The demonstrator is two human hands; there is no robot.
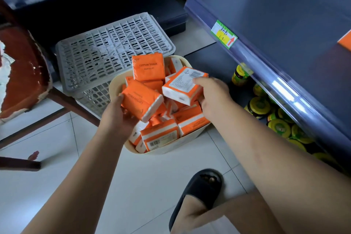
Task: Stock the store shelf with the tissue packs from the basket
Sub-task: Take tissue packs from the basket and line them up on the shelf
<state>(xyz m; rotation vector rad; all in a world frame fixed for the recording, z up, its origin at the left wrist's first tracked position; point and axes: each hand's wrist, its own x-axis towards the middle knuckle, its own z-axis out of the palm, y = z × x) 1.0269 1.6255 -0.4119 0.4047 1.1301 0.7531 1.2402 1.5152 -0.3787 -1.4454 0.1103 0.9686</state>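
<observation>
I was bent over the basket [171, 149], a cream one that stood on the tile floor [57, 167] just beside the shelving. It was full of orange and white tissue packs [161, 135] that lay in all directions. One upright pack [149, 66] stood at its far side, with the words COTTON TISSUE turned to me.

My left hand [117, 118] held the left tissue pack [141, 100] from below, over the near-left part of the basket. My thumb lay against its short end. My fingers were curled under it and mostly hidden, so I cannot tell how far apart they were.

My right hand [212, 97] gripped the right tissue pack [183, 85], barcode side up, above the other packs. The thumb pressed on the top face near the barcode. The other fingers went under the pack and did not show.

To the right was the dark blue shelf [284, 24], with a green and yellow price tag [224, 34] on its front rail. Under it stood jars [260, 104] with yellow-green lids. Behind the basket a grey crate [114, 47] lay upside down, and to the left was a worn red-brown chair [22, 74]. My foot was in a black slipper [205, 184] on the floor near the basket.
</observation>
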